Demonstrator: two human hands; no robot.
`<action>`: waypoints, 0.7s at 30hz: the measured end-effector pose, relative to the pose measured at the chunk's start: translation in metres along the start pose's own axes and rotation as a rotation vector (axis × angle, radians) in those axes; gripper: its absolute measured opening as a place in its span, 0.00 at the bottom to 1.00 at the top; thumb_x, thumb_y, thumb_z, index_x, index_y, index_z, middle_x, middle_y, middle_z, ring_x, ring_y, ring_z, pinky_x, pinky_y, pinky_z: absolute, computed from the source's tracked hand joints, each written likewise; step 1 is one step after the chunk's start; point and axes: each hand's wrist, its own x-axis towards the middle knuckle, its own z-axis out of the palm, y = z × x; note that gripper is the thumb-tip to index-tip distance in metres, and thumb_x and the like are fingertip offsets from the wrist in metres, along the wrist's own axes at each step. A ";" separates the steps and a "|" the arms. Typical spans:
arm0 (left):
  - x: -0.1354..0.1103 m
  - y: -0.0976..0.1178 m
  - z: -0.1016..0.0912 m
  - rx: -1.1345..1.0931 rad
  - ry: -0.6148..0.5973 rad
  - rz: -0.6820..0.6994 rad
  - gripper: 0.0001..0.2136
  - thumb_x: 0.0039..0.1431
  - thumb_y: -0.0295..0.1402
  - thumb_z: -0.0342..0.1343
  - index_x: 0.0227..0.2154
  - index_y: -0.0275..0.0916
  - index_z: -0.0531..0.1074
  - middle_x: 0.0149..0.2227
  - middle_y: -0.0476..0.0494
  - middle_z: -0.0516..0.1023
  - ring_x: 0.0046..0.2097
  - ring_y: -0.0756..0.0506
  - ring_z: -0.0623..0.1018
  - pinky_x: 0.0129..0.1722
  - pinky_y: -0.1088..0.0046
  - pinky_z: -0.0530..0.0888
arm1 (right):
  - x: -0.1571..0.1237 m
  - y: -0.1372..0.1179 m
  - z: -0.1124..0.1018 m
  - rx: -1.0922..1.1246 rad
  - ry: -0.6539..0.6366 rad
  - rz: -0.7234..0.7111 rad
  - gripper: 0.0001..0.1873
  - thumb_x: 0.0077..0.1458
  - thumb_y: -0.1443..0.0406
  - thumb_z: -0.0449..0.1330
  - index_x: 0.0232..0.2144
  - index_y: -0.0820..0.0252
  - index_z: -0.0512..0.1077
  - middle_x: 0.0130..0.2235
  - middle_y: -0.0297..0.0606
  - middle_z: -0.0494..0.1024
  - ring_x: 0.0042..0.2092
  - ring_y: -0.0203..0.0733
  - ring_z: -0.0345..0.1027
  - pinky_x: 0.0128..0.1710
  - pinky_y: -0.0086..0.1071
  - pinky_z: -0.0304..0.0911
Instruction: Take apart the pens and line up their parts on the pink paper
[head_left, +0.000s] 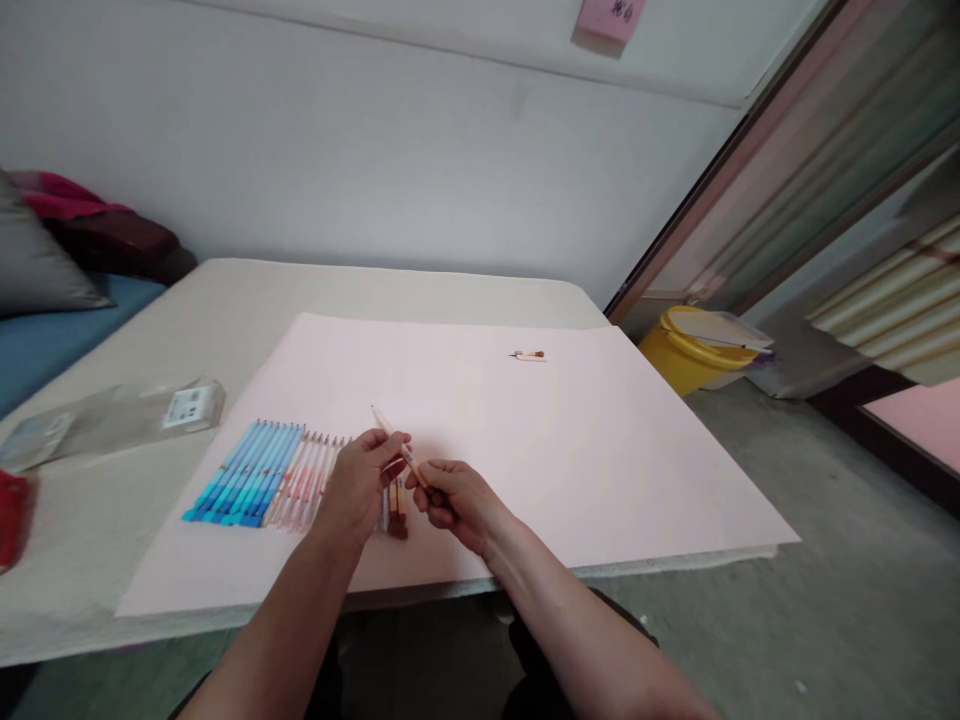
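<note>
My left hand [362, 483] and my right hand [457, 503] together pinch one pale peach pencil [392, 436], its sharpened tip pointing up and away to the left. Both hands hover over a large pale pink sheet [525, 450] on a low table. Just left of my left hand lies a neat row of pencils: several blue ones [244, 473] and several pink ones [307, 470]. A few brown-ended pencils [397, 510] lie beneath my hands, partly hidden. One short pencil piece [529, 355] rests alone farther back on the sheet.
A clear plastic package [112, 415] lies on the beige table [247, 290] at the left, with something red [11, 515] at the left edge. Cushions and a blue mattress [45, 335] sit far left. A yellow bucket [686, 350] stands on the floor to the right.
</note>
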 end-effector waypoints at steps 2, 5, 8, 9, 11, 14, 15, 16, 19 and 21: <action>0.000 0.001 0.000 -0.018 -0.018 -0.008 0.08 0.43 0.33 0.64 0.24 0.33 0.74 0.30 0.43 0.75 0.30 0.50 0.73 0.31 0.74 0.69 | -0.001 -0.001 0.001 -0.005 0.003 0.009 0.13 0.52 0.58 0.59 0.28 0.66 0.70 0.18 0.32 0.69 0.14 0.23 0.45 0.15 0.25 0.33; -0.001 0.002 0.000 -0.055 -0.016 -0.024 0.07 0.45 0.32 0.63 0.26 0.33 0.75 0.31 0.41 0.76 0.32 0.49 0.74 0.32 0.73 0.70 | -0.002 -0.001 0.002 -0.033 0.005 0.012 0.16 0.52 0.56 0.58 0.28 0.65 0.70 0.19 0.33 0.70 0.13 0.24 0.46 0.15 0.25 0.34; -0.001 0.003 0.000 -0.074 -0.011 -0.032 0.06 0.44 0.31 0.63 0.26 0.33 0.75 0.33 0.40 0.76 0.33 0.49 0.74 0.32 0.73 0.71 | -0.003 0.000 0.003 -0.080 -0.004 -0.005 0.18 0.54 0.54 0.56 0.29 0.65 0.70 0.20 0.33 0.71 0.14 0.25 0.48 0.15 0.25 0.36; -0.001 0.003 -0.001 -0.077 -0.011 -0.034 0.06 0.44 0.31 0.63 0.26 0.33 0.75 0.33 0.40 0.76 0.32 0.49 0.74 0.31 0.73 0.71 | -0.003 0.000 0.003 -0.099 -0.006 -0.011 0.19 0.54 0.53 0.56 0.29 0.65 0.71 0.20 0.33 0.71 0.14 0.25 0.50 0.15 0.25 0.37; 0.000 0.003 -0.001 -0.082 -0.009 -0.037 0.06 0.44 0.30 0.63 0.26 0.33 0.75 0.32 0.40 0.76 0.32 0.48 0.74 0.31 0.73 0.71 | -0.004 0.000 0.003 -0.140 -0.008 -0.019 0.20 0.55 0.51 0.55 0.30 0.64 0.71 0.21 0.33 0.71 0.15 0.26 0.54 0.15 0.25 0.41; 0.001 0.003 -0.003 -0.083 -0.011 -0.027 0.06 0.44 0.30 0.63 0.26 0.33 0.76 0.31 0.41 0.76 0.32 0.49 0.74 0.32 0.73 0.70 | -0.004 -0.001 0.003 -0.209 0.015 -0.035 0.23 0.56 0.49 0.52 0.31 0.64 0.71 0.22 0.33 0.71 0.18 0.29 0.60 0.18 0.24 0.49; 0.001 0.003 -0.003 -0.079 -0.012 -0.020 0.06 0.44 0.30 0.63 0.26 0.33 0.76 0.31 0.41 0.76 0.32 0.49 0.74 0.33 0.73 0.70 | -0.003 0.000 0.003 -0.243 0.041 -0.053 0.23 0.56 0.49 0.52 0.31 0.64 0.71 0.22 0.33 0.71 0.19 0.29 0.61 0.19 0.25 0.51; 0.002 0.002 -0.003 -0.071 -0.013 -0.012 0.06 0.44 0.31 0.63 0.26 0.33 0.76 0.31 0.41 0.76 0.33 0.49 0.74 0.33 0.73 0.71 | -0.002 0.000 0.003 -0.286 0.078 -0.083 0.22 0.55 0.49 0.53 0.31 0.64 0.71 0.22 0.33 0.71 0.20 0.30 0.61 0.20 0.25 0.52; 0.001 0.000 -0.002 -0.030 -0.023 -0.001 0.07 0.45 0.31 0.63 0.27 0.32 0.76 0.31 0.41 0.76 0.33 0.49 0.74 0.36 0.72 0.70 | 0.002 0.004 0.003 -0.450 0.207 -0.227 0.17 0.52 0.53 0.58 0.29 0.62 0.70 0.23 0.32 0.70 0.22 0.31 0.62 0.23 0.26 0.57; 0.000 -0.003 0.000 0.003 -0.047 -0.005 0.08 0.45 0.32 0.62 0.27 0.33 0.76 0.29 0.42 0.75 0.33 0.48 0.74 0.35 0.72 0.70 | 0.004 0.006 0.004 -0.544 0.263 -0.330 0.13 0.51 0.56 0.59 0.28 0.61 0.70 0.23 0.30 0.69 0.23 0.31 0.62 0.23 0.26 0.58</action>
